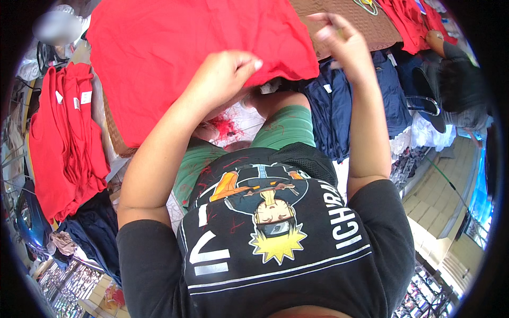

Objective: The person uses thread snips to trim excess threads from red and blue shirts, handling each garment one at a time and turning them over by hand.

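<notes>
A red cloth [159,58] lies spread over the table in front of me, its near edge hanging above my lap. Over that near edge is my left hand [229,71], closed, with the thumb pointing right and the fingers curled under. Whether it pinches the cloth or something small cannot be seen. My right hand [342,45] is raised just beyond the cloth's right edge, fingers apart, holding nothing visible.
Red garments with white tags [66,132] hang at the left. Dark blue garments [360,100] lie at the right, below the brown quilted tabletop [344,32]. A co-worker [461,85] sits far right, a hand on red cloth [411,24]. Red threads litter my lap.
</notes>
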`<state>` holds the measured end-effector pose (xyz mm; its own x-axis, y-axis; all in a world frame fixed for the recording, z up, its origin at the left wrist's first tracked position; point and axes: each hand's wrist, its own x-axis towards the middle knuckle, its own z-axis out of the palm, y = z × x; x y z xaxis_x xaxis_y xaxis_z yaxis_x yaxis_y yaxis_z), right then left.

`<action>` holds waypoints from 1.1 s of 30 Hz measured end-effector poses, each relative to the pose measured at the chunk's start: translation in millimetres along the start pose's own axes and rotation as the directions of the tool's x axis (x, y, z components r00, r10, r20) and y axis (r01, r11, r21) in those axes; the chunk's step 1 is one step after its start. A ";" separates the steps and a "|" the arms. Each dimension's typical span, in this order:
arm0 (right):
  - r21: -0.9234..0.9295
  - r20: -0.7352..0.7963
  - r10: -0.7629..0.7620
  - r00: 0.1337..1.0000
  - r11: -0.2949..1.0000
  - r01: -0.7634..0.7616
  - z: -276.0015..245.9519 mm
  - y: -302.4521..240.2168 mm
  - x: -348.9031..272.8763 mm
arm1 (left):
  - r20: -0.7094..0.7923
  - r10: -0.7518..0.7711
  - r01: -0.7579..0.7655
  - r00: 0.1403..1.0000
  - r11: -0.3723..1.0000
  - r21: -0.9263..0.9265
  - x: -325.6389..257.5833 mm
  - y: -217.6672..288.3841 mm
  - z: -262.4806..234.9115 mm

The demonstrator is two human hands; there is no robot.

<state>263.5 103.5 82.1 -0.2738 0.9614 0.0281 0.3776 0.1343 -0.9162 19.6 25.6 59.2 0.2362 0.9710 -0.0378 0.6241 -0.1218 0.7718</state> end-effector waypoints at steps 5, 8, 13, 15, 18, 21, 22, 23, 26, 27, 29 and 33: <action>-0.463 -0.230 -0.238 0.944 0.880 0.109 30.9 -3.7 1.3 | -0.461 0.174 -0.288 0.870 0.939 -0.188 8.4 45.4 -35.6; -0.482 -0.449 -0.369 0.814 0.867 0.128 22.1 -0.9 9.7 | -0.727 0.131 -0.245 0.674 0.968 -0.052 -8.7 61.9 -69.7; -0.583 -0.238 -0.463 0.854 0.771 0.256 30.5 6.5 -1.1 | -0.831 -0.025 -0.092 0.555 0.992 -0.091 -48.5 -83.3 -122.3; -0.440 -0.167 -0.284 0.944 0.879 0.187 46.9 1.1 -10.5 | -0.783 -0.152 -0.041 0.603 0.974 -0.221 -60.1 -110.3 -112.8; -0.307 -0.086 -0.363 0.928 0.896 0.322 76.8 -8.6 -17.4 | -0.743 -0.127 -0.060 0.657 0.974 -0.219 -57.2 -100.0 -98.0; -0.306 -0.087 -0.468 0.879 0.852 0.424 105.4 -51.8 -19.6 | -0.655 0.000 -0.115 0.756 0.984 -0.133 -39.9 -44.6 -95.9; -0.344 -0.094 -0.480 0.872 0.838 0.424 112.2 -68.8 -20.4 | -0.575 0.032 -0.113 0.817 0.988 -0.107 -33.3 -21.0 -97.0; -0.376 -0.097 -0.495 0.864 0.822 0.428 115.6 -81.3 -19.5 | -0.545 0.104 -0.197 0.832 0.974 -0.114 -28.6 10.0 -91.4; 0.006 -0.242 -0.430 0.870 0.896 0.444 117.4 -101.3 -6.2 | -0.523 0.369 -0.388 0.768 0.918 0.079 -28.3 62.2 -91.9; -0.102 -0.394 -0.539 0.745 0.831 0.547 113.6 -88.5 5.7 | -0.549 0.414 -0.409 0.726 0.902 0.139 -31.2 68.2 -96.9; -0.340 -0.362 -0.584 0.727 0.808 0.481 76.6 -67.4 20.4 | -0.620 0.460 -0.425 0.635 0.879 0.217 -35.1 75.9 -107.4; -0.658 -0.437 -0.518 0.735 0.742 0.132 14.3 -25.1 18.4 | -0.783 0.343 -0.353 0.518 0.920 0.170 -59.9 19.9 -140.8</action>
<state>236.3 114.4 99.8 -0.0103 0.7424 0.6699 0.8258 0.3841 -0.4129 -87.1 -6.0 166.1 -0.2467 0.6226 0.7426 0.6175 -0.4897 0.6156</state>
